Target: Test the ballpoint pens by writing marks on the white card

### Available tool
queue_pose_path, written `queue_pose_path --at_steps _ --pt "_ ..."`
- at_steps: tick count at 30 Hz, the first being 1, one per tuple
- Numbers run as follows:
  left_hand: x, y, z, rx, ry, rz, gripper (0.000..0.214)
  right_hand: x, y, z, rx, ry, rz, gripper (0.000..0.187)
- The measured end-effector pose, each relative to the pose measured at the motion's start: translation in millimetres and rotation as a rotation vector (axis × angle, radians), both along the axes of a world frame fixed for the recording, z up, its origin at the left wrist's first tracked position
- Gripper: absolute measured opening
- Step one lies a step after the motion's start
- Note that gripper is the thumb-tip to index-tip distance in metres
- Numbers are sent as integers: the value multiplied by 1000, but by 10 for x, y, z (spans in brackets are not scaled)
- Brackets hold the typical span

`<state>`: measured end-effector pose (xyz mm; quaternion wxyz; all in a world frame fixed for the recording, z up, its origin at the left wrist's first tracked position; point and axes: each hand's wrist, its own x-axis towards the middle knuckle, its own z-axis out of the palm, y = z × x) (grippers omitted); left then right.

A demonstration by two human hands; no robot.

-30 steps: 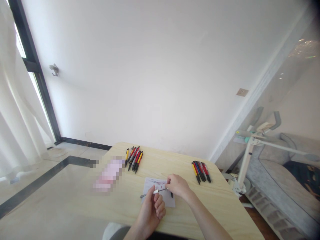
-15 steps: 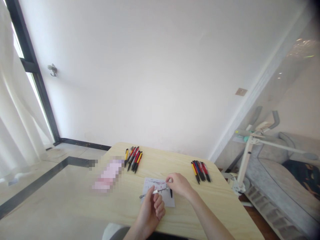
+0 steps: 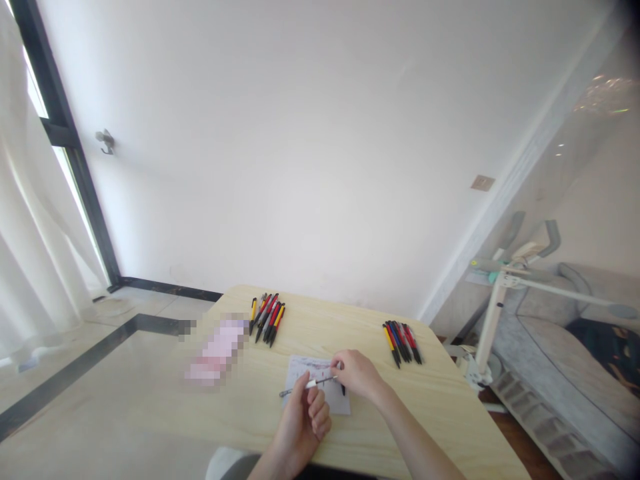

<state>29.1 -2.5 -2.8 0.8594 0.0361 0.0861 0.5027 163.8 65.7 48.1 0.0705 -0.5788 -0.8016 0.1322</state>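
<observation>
My left hand [image 3: 306,421] is closed in a pinch on a thin white pen refill [image 3: 311,384], held level above a small scribbled sheet of paper [image 3: 320,392]. My right hand [image 3: 356,373] is closed too, gripping a small dark pen part [image 3: 343,389] at the refill's right end. Both hands hover over the near middle of a light wooden table [image 3: 440,413].
A bunch of several red, yellow and black pens [image 3: 267,317] lies at the table's far left. Another row of several pens [image 3: 403,341] lies at the far right. A blurred pink patch [image 3: 216,350] sits on the left. A sofa [image 3: 565,360] and a white stand [image 3: 493,320] are to the right.
Almost nothing has moved. My right hand shifted slightly against the refill's end; the left hand kept its hold.
</observation>
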Motion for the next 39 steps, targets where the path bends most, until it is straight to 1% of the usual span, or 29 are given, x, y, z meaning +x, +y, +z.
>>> queue_pose_path --at_steps 8,13,22,25,28,33,36,39 --pt "8 12 -28 12 -8 -1 44 26 3 -32 9 -7 -10 21" --pt "7 16 -50 29 -13 -5 44 16 -9 3 -2 -11 -8 22" --pt "-8 9 -28 9 -13 -10 44 -6 21 98 -22 -9 11 22" --pt "-11 11 -16 0 -5 -10 44 -2 52 198 -29 1 43 22" --pt "-8 10 -8 -4 1 -9 44 -21 101 342 -47 9 93 25" --pt "-13 5 -20 -10 7 -9 43 -103 183 614 -137 -19 225 30" --pt "-17 5 -27 -15 8 -14 43 -179 183 760 -178 -49 313 26" --pt "-14 10 -28 -12 5 -17 43 -277 137 877 -188 -101 374 24"
